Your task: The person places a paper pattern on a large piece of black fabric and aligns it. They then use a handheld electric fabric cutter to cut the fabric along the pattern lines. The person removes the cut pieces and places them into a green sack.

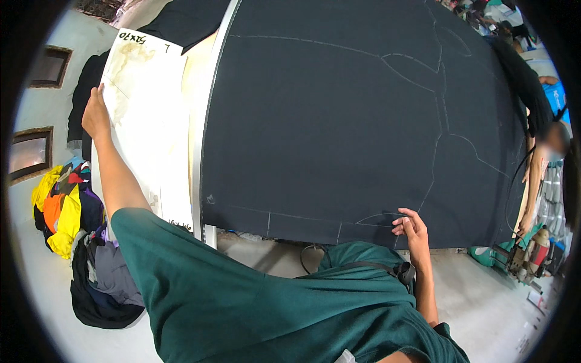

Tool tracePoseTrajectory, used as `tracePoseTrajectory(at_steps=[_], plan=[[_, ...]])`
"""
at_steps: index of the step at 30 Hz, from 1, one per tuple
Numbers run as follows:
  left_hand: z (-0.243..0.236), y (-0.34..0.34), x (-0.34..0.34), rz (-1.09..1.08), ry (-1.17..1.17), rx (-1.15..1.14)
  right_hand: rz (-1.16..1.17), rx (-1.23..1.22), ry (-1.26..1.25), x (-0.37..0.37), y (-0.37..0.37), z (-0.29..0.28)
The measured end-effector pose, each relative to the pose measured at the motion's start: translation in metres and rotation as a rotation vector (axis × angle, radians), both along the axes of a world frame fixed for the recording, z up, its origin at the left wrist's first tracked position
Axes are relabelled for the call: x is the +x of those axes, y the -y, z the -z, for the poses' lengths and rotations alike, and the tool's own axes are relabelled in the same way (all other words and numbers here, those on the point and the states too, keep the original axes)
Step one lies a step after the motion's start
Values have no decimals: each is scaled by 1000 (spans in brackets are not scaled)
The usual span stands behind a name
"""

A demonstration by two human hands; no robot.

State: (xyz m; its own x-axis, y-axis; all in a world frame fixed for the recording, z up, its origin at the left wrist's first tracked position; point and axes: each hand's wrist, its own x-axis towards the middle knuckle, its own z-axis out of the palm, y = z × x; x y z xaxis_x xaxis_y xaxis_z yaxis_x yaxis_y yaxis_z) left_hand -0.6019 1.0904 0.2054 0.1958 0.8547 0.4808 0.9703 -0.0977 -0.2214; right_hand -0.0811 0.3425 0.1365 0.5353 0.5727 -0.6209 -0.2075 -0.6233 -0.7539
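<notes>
The left hand (95,115), closed on the edge of the paper sheet (151,121) left of the dark fabric (321,139), should avoid creasing it; the right hand (414,228), half curled by the chalk lines (269,224), mustn't smudge them; whether it holds anything, I cannot tell.

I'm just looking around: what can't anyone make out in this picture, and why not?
All in the head view:
- Whether the right hand holds something small: its curled fingers hide the space inside.
- How the left hand grips the white sheet: the underside is out of sight.
- The far end of the dark cloth: cut off by the upper edge.
- How many pieces the colourful pile holds: they overlap.
</notes>
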Motion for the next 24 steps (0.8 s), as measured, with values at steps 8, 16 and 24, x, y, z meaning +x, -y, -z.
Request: tracePoseTrajectory(at_steps=[8, 16, 24], plan=[[121, 26, 9, -120, -143, 40, 148, -86, 66, -12, 13, -10], [250, 139, -91, 70, 504, -513, 110, -140, 128, -6, -2, -3], [181, 311, -43, 229, 530, -692, -7, -100, 229, -30, -11, -8]])
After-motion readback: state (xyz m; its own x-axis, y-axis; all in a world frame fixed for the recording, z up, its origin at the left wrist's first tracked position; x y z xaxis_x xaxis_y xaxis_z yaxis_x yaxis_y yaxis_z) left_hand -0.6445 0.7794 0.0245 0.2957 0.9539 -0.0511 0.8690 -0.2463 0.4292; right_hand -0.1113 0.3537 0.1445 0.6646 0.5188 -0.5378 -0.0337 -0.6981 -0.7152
